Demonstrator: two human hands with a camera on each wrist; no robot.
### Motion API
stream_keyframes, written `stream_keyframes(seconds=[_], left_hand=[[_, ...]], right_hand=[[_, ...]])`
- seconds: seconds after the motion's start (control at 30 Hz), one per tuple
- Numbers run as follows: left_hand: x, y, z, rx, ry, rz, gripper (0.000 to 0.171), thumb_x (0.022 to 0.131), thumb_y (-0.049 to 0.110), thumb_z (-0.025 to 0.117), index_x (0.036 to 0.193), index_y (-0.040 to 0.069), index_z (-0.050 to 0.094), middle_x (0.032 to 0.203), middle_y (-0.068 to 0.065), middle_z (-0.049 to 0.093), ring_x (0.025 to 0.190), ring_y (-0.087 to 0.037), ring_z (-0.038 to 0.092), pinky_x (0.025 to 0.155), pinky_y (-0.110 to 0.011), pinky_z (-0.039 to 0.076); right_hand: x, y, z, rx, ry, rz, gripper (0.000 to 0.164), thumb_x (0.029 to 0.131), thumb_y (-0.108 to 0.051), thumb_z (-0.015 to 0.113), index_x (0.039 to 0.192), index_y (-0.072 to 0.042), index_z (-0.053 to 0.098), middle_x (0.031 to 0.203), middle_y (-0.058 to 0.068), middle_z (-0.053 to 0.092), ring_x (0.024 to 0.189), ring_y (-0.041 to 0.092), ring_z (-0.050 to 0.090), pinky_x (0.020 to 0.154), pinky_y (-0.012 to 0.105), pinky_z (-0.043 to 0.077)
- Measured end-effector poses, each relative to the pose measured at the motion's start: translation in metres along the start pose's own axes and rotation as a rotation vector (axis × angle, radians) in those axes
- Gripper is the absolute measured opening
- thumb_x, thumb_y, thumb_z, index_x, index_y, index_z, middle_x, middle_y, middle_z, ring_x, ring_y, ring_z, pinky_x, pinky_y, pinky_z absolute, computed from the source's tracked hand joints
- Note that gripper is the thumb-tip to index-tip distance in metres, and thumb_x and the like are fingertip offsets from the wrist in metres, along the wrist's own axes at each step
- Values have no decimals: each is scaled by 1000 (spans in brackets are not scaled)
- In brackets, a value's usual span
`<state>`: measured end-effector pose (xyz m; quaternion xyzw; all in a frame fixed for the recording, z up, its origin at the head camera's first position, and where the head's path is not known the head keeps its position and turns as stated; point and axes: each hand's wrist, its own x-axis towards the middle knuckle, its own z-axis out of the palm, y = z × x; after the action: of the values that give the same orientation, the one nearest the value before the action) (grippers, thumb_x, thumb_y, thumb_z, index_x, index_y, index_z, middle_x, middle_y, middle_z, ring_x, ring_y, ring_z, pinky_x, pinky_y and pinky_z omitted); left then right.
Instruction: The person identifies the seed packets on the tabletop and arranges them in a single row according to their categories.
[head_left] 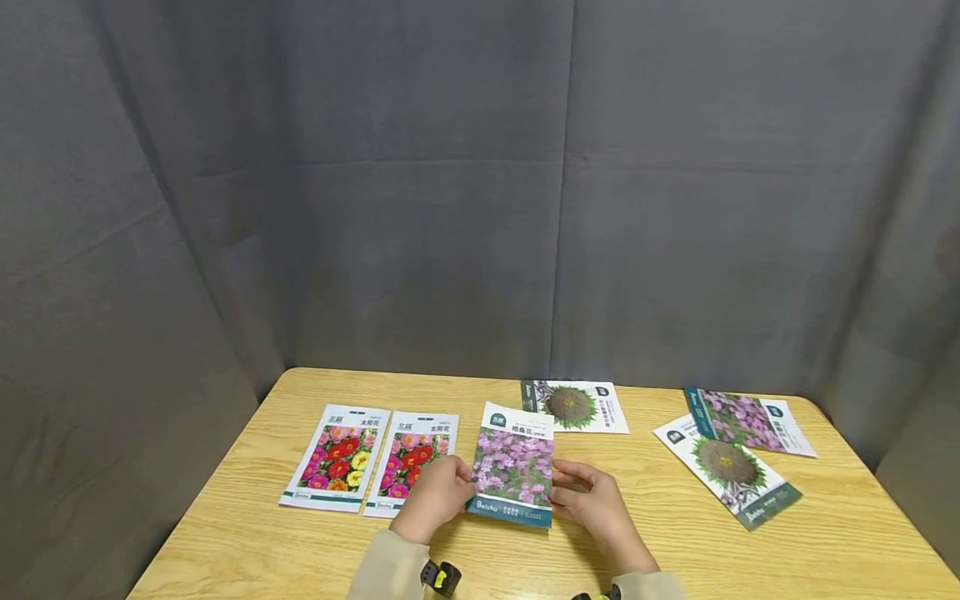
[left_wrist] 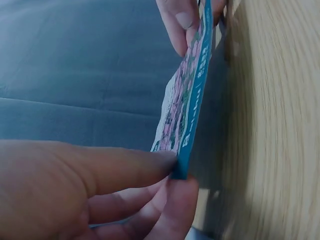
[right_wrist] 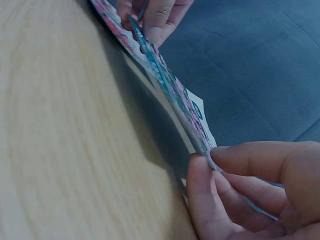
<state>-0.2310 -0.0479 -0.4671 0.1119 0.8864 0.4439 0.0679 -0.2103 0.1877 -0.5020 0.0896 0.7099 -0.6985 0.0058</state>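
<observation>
A seed packet with pink-purple flowers is held between both hands, just above the table in the wrist views. My left hand pinches its left edge near the lower corner, thumb on the printed face. On the opposite edge, my right hand pinches it between thumb and fingers. Left of it lie two packets with red, pink and yellow blooms, the outer packet and the inner packet, which my left hand partly covers in the head view. Behind the held packet, a packet with a spiky green-brown flower head lies sideways.
At the right, a second spiky-flower packet lies tilted, its upper corner under another pink-purple flower packet. They rest on a light wooden table. A grey curtain hangs behind the table and along its sides.
</observation>
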Motion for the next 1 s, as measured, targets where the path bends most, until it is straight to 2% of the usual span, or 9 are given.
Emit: stream_keyframes(seconds=[0.13, 0.37, 0.47, 0.63, 0.73, 0.8, 0.9, 1.0], left_hand=[[1, 0, -1, 25, -9, -19, 16, 90, 0, 70, 101, -10, 66, 73, -8, 65, 54, -15, 59, 61, -34, 52], [2, -1, -1, 41, -4, -45, 30, 87, -4, 70, 114, -15, 62, 84, -16, 68, 50, -14, 58, 49, -28, 48], [0, 0, -2, 48, -8, -53, 32, 87, -5, 70, 116, -15, 61, 84, -16, 69, 49, -15, 58, 49, -27, 46], [-3, 1, -3, 93, -29, -60, 34, 88, -3, 72, 118, -13, 61, 76, -11, 66, 50, -14, 56, 55, -31, 47], [-1, 0, -1, 133, -30, -60, 33, 88, -2, 73, 117, -13, 62, 78, -13, 66, 56, -16, 57, 60, -34, 49], [0, -1, -1, 150, -20, -61, 32, 87, -2, 73, 116, -12, 63, 88, -18, 69, 67, -23, 63, 66, -40, 54], [0, -1, 0, 166, -11, -60, 31, 86, -4, 74, 114, -12, 63, 103, -25, 69, 81, -30, 65, 72, -45, 55], [-1, -1, 1, 189, -3, -51, 29, 86, -4, 74, 112, -12, 64, 104, -26, 68, 85, -33, 66, 75, -47, 56]], right_hand=[[0, 4, 3, -36, -19, -29, 49, 83, 16, 65, 131, 15, 57, 119, 27, 65, 94, 27, 70, 76, 37, 61], [0, 7, 6, -100, -39, -69, 51, 81, 12, 67, 130, 15, 58, 123, 31, 64, 95, 30, 71, 74, 37, 61], [0, 8, 8, -132, -38, -79, 50, 80, 11, 68, 129, 15, 60, 120, 29, 66, 93, 28, 70, 73, 36, 61], [-1, 7, 12, -205, 4, -93, 46, 78, 11, 70, 124, 14, 64, 112, 22, 70, 88, 23, 68, 69, 29, 59], [-1, 7, 15, -229, 12, -105, 45, 78, 11, 69, 123, 15, 64, 109, 21, 70, 88, 24, 68, 68, 28, 58], [0, 7, 16, -241, 11, -112, 44, 79, 11, 69, 123, 16, 63, 107, 21, 70, 87, 25, 68, 68, 28, 58], [-1, 6, 18, -261, 6, -124, 42, 80, 11, 70, 121, 16, 64, 104, 19, 69, 84, 23, 67, 67, 28, 58], [-2, 6, 20, -291, 0, -129, 40, 81, 9, 71, 121, 14, 65, 102, 16, 68, 84, 20, 65, 66, 25, 56]])
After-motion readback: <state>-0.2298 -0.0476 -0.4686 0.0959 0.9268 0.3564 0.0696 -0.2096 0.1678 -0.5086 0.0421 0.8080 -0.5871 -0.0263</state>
